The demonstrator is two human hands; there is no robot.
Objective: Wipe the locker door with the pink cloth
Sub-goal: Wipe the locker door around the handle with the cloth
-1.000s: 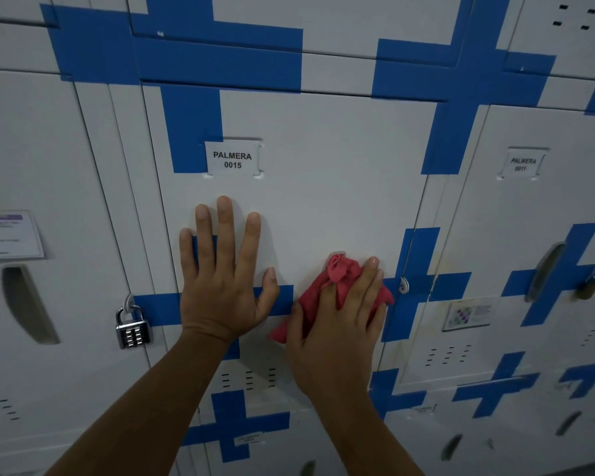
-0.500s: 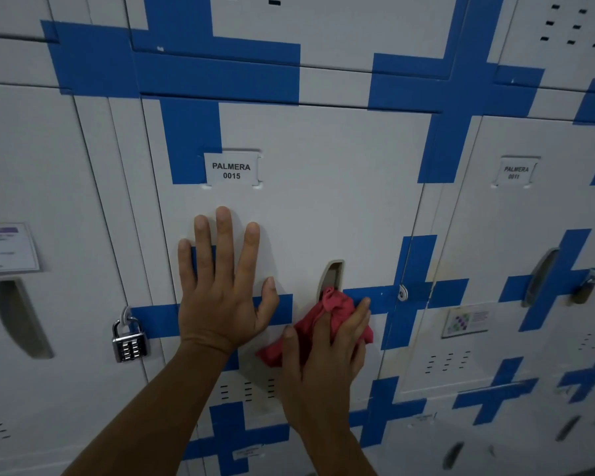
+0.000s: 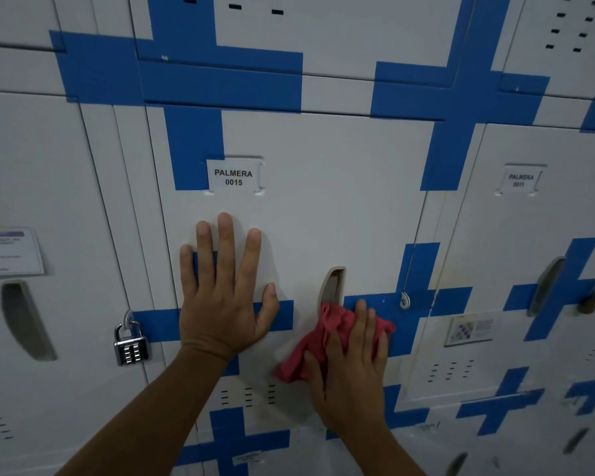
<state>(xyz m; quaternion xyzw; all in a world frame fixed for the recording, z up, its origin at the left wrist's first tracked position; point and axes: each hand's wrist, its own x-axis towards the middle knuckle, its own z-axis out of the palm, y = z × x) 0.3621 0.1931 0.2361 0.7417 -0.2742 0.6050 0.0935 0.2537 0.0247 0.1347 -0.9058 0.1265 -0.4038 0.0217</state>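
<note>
The white locker door (image 3: 323, 201) with blue cross markings and a label "PALMERA 0015" (image 3: 233, 176) fills the middle of the view. My left hand (image 3: 222, 297) lies flat on the door, fingers spread, below the label. My right hand (image 3: 351, 365) presses the crumpled pink cloth (image 3: 310, 352) against the lower part of the door, just under the recessed handle slot (image 3: 332, 286). Part of the cloth is hidden under my fingers.
A silver combination padlock (image 3: 131, 347) hangs on the hasp left of the door. A small lock tab (image 3: 405, 299) sits at the door's right edge. Neighbouring lockers stand on both sides; the right one carries a brown padlock (image 3: 593, 298) and a sticker (image 3: 471, 329).
My right hand slid the cloth down off the handle slot, uncovering it, then back a little to the right. My left hand stayed flat on the door.
</note>
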